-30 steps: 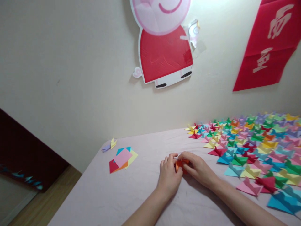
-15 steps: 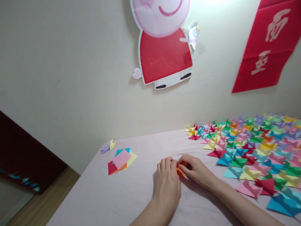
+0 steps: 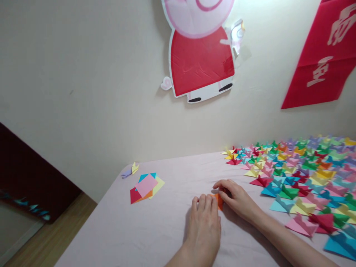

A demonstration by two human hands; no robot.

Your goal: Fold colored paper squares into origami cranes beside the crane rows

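Observation:
A small square-looking piece of orange paper [image 3: 220, 202] lies on the sheet-covered surface, partly hidden by my hands. My left hand [image 3: 205, 224] rests palm down over its left part, fingers close together and slightly bent, holding it down. At the paper's upper right edge is my right hand [image 3: 235, 196], its thumb and index finger curved with a gap between them. Whether the right thumb touches the paper is hard to see. To the left lie loose paper squares [image 3: 147, 185] in pink, red, blue, yellow and orange.
Rows of folded paper birds [image 3: 303, 180] in many colours fill the right side. Two more folded pieces, yellow [image 3: 135, 168] and purple [image 3: 127, 173], stand at the far left corner. A wall [image 3: 111, 92] with a pig cutout [image 3: 201, 61] and red banner [image 3: 314, 66] rises behind.
The right thumb and index finger have come off the orange flap and opened. My left hand has shifted slightly over the paper. The view has turned a little left.

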